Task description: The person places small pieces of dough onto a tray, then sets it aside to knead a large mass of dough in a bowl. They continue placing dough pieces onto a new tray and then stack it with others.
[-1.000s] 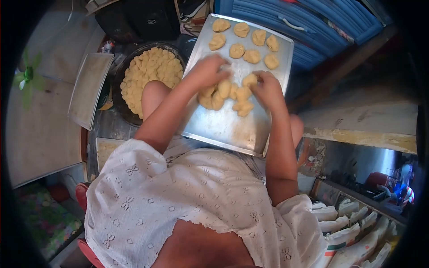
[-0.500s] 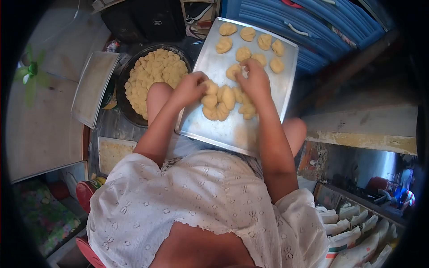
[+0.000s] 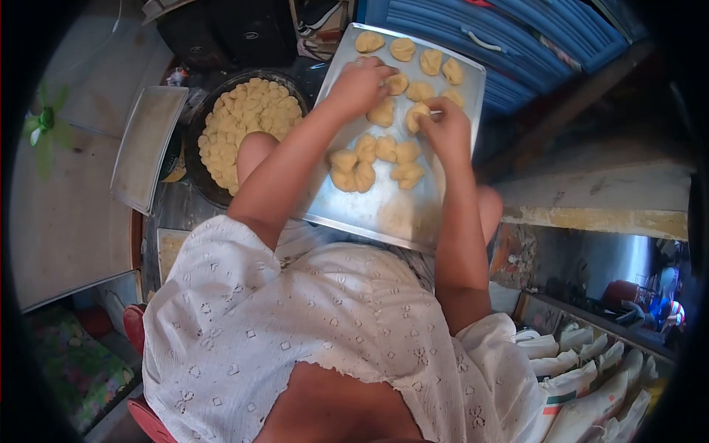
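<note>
A metal baking tray (image 3: 317, 199) rests across my lap, with rows of yellowish dough pieces (image 3: 402, 49) at its far end and a loose cluster of them (image 3: 352, 177) nearer to me. My right hand (image 3: 448, 131) pinches a dough piece (image 3: 417, 117) between thumb and fingers, at the tray's right-centre. Curled over the tray's far left part is my left hand (image 3: 358, 90). Its fingertips are beside a dough piece (image 3: 397, 83); whatever lies under the palm and fingers is hidden.
Left of the tray stands a round dark pan (image 3: 199, 181) heaped with small dough balls (image 3: 251, 122). Another flat tray (image 3: 148, 148) leans farther left. Blue slatted drawers (image 3: 443, 37) border the far right, dark boxes (image 3: 255, 37) the far left. White packets (image 3: 569, 376) stand at lower right.
My left hand has moved from the near cluster up to the tray's far left. My right hand has shifted right and slightly nearer, with a dough piece. The cluster looks more spread out.
</note>
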A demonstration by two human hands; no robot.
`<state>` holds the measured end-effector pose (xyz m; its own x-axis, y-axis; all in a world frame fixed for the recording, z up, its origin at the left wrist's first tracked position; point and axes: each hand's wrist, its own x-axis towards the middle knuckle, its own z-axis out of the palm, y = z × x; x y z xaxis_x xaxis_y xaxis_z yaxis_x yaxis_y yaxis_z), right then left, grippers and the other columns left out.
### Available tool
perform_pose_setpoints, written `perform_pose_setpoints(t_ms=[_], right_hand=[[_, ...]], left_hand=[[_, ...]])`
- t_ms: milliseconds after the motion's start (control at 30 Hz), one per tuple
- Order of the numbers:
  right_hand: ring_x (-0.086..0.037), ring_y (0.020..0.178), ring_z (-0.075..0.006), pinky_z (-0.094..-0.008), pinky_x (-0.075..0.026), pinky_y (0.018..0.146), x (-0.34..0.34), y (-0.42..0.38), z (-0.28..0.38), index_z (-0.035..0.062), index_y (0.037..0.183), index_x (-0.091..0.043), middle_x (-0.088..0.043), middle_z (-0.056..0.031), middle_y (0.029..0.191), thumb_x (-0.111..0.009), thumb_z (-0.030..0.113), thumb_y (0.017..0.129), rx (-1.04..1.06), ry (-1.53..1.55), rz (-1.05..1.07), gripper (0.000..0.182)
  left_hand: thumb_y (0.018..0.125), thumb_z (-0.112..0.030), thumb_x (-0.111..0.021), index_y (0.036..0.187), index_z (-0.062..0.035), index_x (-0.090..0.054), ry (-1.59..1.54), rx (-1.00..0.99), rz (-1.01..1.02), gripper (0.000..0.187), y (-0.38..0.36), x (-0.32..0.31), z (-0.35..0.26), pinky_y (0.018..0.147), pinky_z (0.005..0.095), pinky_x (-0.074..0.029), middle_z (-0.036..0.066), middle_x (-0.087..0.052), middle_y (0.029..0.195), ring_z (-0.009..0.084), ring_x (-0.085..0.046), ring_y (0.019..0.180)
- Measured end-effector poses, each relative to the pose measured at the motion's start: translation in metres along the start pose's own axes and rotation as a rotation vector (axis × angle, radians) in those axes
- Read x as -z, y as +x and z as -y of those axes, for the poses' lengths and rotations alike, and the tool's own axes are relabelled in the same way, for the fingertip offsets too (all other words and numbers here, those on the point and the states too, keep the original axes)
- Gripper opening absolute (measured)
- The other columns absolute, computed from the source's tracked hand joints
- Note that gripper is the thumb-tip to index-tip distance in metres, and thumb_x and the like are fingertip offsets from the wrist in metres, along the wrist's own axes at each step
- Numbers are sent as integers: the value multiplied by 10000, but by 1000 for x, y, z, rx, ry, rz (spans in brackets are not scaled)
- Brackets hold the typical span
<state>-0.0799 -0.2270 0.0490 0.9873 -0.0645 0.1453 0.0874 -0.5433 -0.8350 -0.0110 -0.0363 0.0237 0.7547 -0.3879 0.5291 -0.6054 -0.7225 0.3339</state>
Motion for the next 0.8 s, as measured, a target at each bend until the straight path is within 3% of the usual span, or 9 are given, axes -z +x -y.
perform_pose_setpoints(t_ms=[33, 100, 267, 400, 500, 567, 600, 667, 800], right_hand=[[-626, 791, -265, -352, -498, 729, -9, 4, -15, 2, 972, -657, -615, -154, 927, -699, 113, 720, 70, -142, -20, 278], [-618, 820, -296, -370, -492, 753, -20, 7, -32, 3, 964, -660, -608, -163, 939, -701, 136, 726, 117, -198, -28, 276], [-586, 912, -342, -397, -476, 795, -9, -12, -11, 20, 1040, -637, -587, -167, 975, -713, 188, 729, 204, -337, -21, 361], [-577, 911, -333, -392, -473, 798, 4, -40, -10, 23, 1085, -616, -580, -159, 972, -714, 188, 719, 258, -160, 231, 412], [-587, 853, -285, -360, -480, 764, 5, -52, -21, 11, 1020, -639, -585, -137, 935, -708, 144, 704, 384, -251, 253, 350], [-591, 743, -239, -319, -489, 690, 12, -54, -25, 0, 943, -658, -596, -126, 895, -695, 98, 708, 114, -30, 278, 258], [-591, 743, -239, -319, -489, 690, 14, -54, -25, 0, 943, -658, -596, -126, 895, -695, 98, 708, 113, -26, 283, 258], [-581, 645, -201, -288, -481, 611, 19, -49, -27, -10, 887, -666, -604, -110, 817, -689, 77, 718, -55, 172, 114, 191], [-590, 640, -228, -315, -485, 611, 27, -28, -24, 27, 979, -650, -593, -121, 726, -675, 106, 749, -18, -38, -307, 244]], left_hand=[[777, -203, -660, 1075, -105, -654, -2, -2, -3, 314, 5, -10, -1, 840, 403, -462, 93, -616, 1017, 330, -585, 935], [780, -204, -660, 1078, -115, -654, 88, 54, 203, 311, 13, -25, -5, 831, 411, -462, 91, -605, 1024, 326, -582, 941], [780, -215, -664, 1093, -115, -646, 119, 182, 111, 329, 15, -27, -7, 830, 411, -461, 110, -592, 1030, 323, -574, 966], [767, -237, -679, 1104, -83, -634, 14, 245, -147, 373, -13, 4, 1, 862, 397, -447, 139, -585, 1025, 333, -555, 999], [770, -236, -649, 1084, -73, -639, -7, 290, -68, 354, -49, 30, 17, 888, 405, -434, 153, -600, 1014, 329, -560, 1011], [773, -232, -661, 1103, -58, -626, -140, 399, 225, 375, -65, 39, 24, 880, 384, -448, 167, -605, 1014, 329, -571, 1001], [773, -232, -661, 1103, -58, -626, -136, 404, 227, 375, -68, 37, 24, 880, 384, -448, 167, -605, 1014, 329, -571, 1001], [785, -241, -668, 1089, -45, -622, -144, 484, 90, 364, -70, 29, 19, 836, 389, -471, 184, -620, 982, 339, -594, 948], [808, -261, -657, 1055, -39, -628, -44, 645, 74, 333, -50, 27, -19, 793, 416, -482, 185, -636, 934, 344, -611, 901]])
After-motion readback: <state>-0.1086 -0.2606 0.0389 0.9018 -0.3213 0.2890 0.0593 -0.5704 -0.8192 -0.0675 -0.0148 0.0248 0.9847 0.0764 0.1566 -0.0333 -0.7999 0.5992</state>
